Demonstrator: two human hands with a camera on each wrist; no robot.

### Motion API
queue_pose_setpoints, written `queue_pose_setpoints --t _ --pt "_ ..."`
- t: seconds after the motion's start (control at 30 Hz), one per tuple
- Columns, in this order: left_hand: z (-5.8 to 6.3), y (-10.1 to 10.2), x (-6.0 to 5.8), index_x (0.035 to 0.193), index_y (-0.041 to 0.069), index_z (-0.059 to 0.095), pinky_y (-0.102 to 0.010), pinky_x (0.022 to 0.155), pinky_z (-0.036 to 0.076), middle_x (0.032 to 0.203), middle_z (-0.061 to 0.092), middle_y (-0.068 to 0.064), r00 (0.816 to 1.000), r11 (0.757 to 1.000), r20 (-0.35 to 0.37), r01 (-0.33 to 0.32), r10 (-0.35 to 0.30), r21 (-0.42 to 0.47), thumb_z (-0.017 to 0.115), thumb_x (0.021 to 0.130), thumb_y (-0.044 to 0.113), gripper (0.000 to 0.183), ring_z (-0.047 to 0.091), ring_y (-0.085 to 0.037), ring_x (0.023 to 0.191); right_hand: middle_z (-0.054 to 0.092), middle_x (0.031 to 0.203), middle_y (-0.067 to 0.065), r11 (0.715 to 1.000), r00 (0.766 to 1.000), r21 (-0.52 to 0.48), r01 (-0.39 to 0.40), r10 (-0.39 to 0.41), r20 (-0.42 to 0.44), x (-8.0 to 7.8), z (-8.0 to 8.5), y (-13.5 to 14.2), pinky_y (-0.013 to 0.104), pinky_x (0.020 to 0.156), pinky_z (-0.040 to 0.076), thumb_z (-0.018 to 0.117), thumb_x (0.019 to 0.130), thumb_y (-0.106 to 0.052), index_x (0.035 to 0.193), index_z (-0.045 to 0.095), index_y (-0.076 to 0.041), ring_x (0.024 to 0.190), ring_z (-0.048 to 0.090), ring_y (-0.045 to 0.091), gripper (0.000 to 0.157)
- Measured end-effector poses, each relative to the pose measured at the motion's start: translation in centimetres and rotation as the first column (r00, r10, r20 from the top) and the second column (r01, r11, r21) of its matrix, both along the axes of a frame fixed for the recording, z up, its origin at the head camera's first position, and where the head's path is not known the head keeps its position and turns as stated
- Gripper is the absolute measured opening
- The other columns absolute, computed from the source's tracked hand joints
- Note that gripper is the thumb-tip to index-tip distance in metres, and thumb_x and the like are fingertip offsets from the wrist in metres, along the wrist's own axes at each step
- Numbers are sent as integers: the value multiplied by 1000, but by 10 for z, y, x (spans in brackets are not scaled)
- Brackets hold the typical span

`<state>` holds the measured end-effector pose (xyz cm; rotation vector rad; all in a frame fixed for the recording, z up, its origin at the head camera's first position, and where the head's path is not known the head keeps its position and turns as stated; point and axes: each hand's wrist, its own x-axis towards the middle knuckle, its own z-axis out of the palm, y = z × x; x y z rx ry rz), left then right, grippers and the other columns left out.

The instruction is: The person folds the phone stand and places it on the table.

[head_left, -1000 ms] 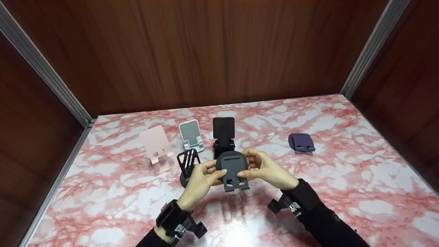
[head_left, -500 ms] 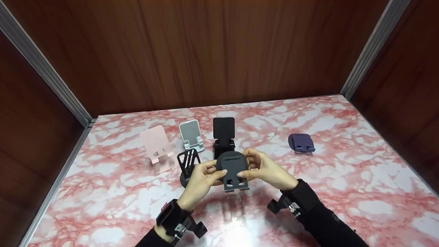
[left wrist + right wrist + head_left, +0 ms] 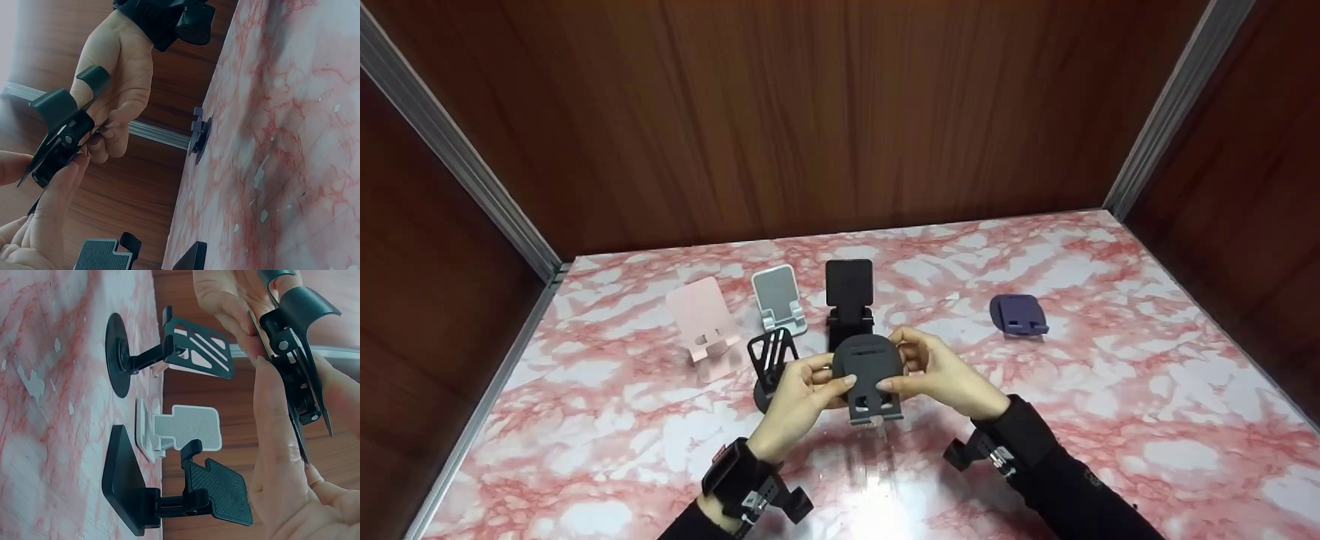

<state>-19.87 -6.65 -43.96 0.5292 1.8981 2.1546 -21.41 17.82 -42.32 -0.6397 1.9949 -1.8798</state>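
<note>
A dark grey folding stand is held just below the centre of the head view, its lipped end turned towards the bottom of the frame. It is gripped from both sides: its left edge is grasped by the left hand, its right edge by the right hand, with each thumb laid on the front face and the other fingers partly hidden behind. In both wrist views the stand is seen nearly edge-on, its plates set close together about a hinge, and it is suspended clear of the marbled table. A black slotted stand is partly covered by the left hand and is stood just beside it. Further up, a plain black stand is placed upright behind the held item, its lower part being hidden. To the left of that, a white stand with a grey pad is noted, and further left a pink stand, both with plates tilted back. Right of centre, well apart from the others, a purple stand is laid low on the table. A black wrist strap with a small mount is worn at each wrist. The upper frame is filled by a brown wood-grain panel.
</note>
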Motion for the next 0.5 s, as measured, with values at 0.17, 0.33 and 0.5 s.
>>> queue_pose_setpoints --t 0.17,0.33,0.5 --pt "1 1 0 138 -23 59 -33 91 68 124 76 -33 1000 1000 11 -3 3 10 65 105 -4 38 81 -12 95 73 101 5 1000 1000 13 21 -21 -16 1 3 1 27 78 66 78 97 5 123 59 6 91 71 14 32" --pt "3 0 1 140 -21 59 -35 91 68 125 76 -32 1000 1000 15 2 -2 -11 67 106 -2 40 81 -17 98 74 103 7 1000 1000 11 19 -19 -14 1 5 4 29 79 67 78 98 3 127 59 10 91 73 14 36" --pt "-1 -3 -1 146 -15 58 -44 90 69 128 76 -29 984 988 -177 -23 -4 -154 73 108 17 51 81 -30 104 76 107 9 999 999 -34 37 -36 26 -1 10 13 33 83 69 75 99 5 129 58 10 94 75 16 35"
